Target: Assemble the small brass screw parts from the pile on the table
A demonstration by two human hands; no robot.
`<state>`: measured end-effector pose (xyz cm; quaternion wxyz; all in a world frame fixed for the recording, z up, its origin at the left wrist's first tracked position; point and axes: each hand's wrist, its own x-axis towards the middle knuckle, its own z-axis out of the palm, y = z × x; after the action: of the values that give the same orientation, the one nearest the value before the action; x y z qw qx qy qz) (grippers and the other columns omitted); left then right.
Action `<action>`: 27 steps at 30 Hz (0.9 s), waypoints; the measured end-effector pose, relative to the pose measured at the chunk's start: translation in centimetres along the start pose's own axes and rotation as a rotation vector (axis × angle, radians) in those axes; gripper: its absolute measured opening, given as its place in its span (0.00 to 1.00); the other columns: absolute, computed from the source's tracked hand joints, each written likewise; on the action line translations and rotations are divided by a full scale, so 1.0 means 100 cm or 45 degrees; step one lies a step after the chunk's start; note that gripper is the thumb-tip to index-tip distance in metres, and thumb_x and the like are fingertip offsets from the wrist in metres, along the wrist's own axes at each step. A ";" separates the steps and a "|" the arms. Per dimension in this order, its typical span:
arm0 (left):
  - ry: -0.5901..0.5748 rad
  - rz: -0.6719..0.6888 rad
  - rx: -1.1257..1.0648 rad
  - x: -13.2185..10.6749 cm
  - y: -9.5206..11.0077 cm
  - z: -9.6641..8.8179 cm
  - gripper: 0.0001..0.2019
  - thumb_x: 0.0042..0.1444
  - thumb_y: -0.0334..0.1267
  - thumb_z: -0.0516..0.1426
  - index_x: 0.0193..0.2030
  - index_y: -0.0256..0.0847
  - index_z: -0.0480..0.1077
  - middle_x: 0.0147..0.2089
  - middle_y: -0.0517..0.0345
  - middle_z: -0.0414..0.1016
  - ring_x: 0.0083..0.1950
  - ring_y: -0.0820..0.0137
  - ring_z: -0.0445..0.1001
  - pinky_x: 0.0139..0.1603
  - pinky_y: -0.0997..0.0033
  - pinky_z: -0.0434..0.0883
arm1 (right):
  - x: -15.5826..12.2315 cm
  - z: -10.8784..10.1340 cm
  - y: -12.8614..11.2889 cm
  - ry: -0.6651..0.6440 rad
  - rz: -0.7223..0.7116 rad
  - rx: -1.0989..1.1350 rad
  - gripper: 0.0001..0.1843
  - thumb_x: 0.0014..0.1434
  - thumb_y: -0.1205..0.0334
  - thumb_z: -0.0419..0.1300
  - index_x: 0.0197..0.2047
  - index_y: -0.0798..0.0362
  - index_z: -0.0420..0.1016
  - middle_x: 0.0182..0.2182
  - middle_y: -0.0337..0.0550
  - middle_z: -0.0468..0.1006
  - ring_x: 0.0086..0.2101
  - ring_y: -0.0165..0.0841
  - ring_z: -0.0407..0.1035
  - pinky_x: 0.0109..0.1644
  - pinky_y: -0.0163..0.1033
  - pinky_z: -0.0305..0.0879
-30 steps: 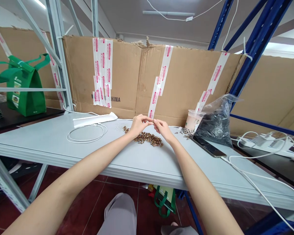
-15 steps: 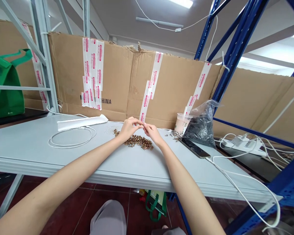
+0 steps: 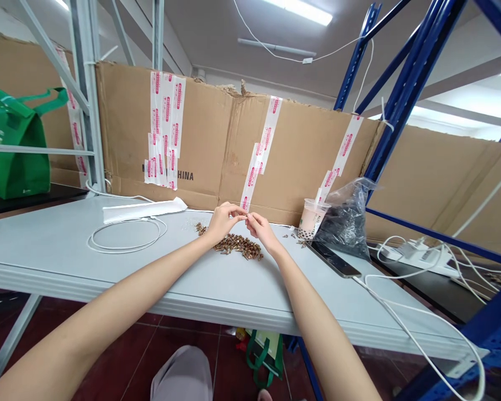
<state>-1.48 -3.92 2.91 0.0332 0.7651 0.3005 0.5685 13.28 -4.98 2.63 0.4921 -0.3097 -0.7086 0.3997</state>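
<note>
Over the middle of the grey table, my left hand and my right hand meet at the fingertips. Both are closed in a pinch, and between them is something too small to make out. Right below and behind them lies a loose heap of small brass-coloured screws. The left forearm and hand cover part of that heap. A few small screws lie apart, to the right of my right hand, beside a plastic cup.
On the right stand a bubble tea cup and a clear bag of dark pieces, with a phone on a white cable in front. At left lie a coiled cable and a white folded strip. Cardboard walls the back.
The whole view has shifted slightly as the head moved. My hands stay together in the same spot above the heap, with only slight finger movement.
</note>
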 end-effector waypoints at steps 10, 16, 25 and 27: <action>-0.068 0.043 0.035 -0.001 0.000 0.003 0.06 0.48 0.39 0.58 0.31 0.41 0.73 0.30 0.60 0.72 0.31 0.73 0.63 0.34 0.73 0.62 | -0.001 -0.005 -0.003 -0.049 0.140 0.013 0.24 0.52 0.42 0.48 0.18 0.53 0.50 0.14 0.31 0.44 0.16 0.21 0.39 0.19 0.32 0.34; -0.045 0.018 0.044 0.000 0.000 0.003 0.06 0.47 0.38 0.58 0.32 0.42 0.73 0.31 0.60 0.73 0.33 0.72 0.64 0.35 0.72 0.62 | 0.000 -0.003 0.000 0.043 0.073 -0.070 0.24 0.53 0.40 0.45 0.23 0.54 0.59 0.13 0.30 0.46 0.15 0.22 0.40 0.19 0.31 0.37; -0.066 0.010 0.056 0.000 -0.001 0.002 0.05 0.47 0.38 0.58 0.31 0.42 0.73 0.31 0.60 0.73 0.33 0.72 0.64 0.36 0.72 0.62 | 0.002 -0.005 0.001 0.036 0.037 -0.169 0.23 0.51 0.41 0.49 0.21 0.54 0.57 0.14 0.31 0.48 0.16 0.22 0.41 0.19 0.32 0.37; -0.079 0.009 0.053 0.000 -0.001 0.001 0.05 0.47 0.38 0.58 0.31 0.42 0.73 0.31 0.60 0.73 0.33 0.72 0.64 0.36 0.72 0.62 | 0.001 -0.004 0.000 0.027 0.042 -0.167 0.24 0.51 0.41 0.48 0.19 0.54 0.54 0.15 0.32 0.47 0.17 0.22 0.41 0.19 0.32 0.36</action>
<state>-1.44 -3.79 2.83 0.0246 0.7840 0.3081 0.5383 13.61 -4.74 2.73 0.4715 -0.3573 -0.7228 0.3572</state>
